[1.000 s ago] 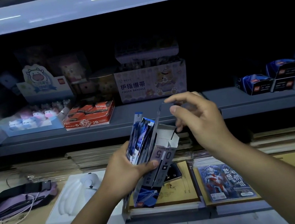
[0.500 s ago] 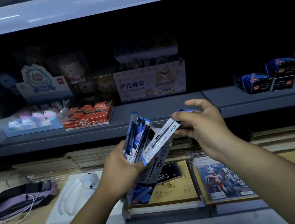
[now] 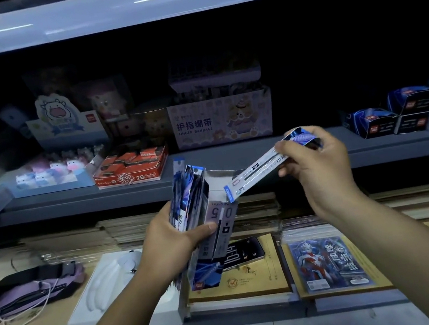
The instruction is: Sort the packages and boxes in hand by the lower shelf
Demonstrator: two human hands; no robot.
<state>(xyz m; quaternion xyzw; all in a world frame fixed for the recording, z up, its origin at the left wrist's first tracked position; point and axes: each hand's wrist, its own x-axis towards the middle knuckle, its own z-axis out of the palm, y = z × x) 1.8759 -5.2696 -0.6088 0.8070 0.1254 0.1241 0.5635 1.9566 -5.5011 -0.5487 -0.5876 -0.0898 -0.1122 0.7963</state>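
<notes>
Left hand (image 3: 173, 238) grips an opened refill box (image 3: 217, 220) upright, thumb across its front (big "0.5" printed there), with a sheaf of blue refill packets (image 3: 185, 195) held against the box's left side. Top flap of the box stands open. Right hand (image 3: 319, 170) pinches one slim refill packet (image 3: 259, 167) by its blue upper end, fingers curled round it; the packet slants down-left, its lower end touching or just at the box's open mouth (can't tell which).

Everything is held in the air in front of the grey shelf (image 3: 237, 171). On that shelf: a red 2B eraser box (image 3: 130, 169) at left, a cow-figure display tray (image 3: 48, 176) further left, a finger bandage box (image 3: 222, 120) behind, dark blue boxes (image 3: 404, 113) stacked at right.

Below the hands: a phone (image 3: 241, 253) lying on a brown exercise book (image 3: 255, 280), a hero-print card pack (image 3: 329, 263) to its right, a white tray (image 3: 106, 288) and a purple pouch (image 3: 33, 289) to the left.
</notes>
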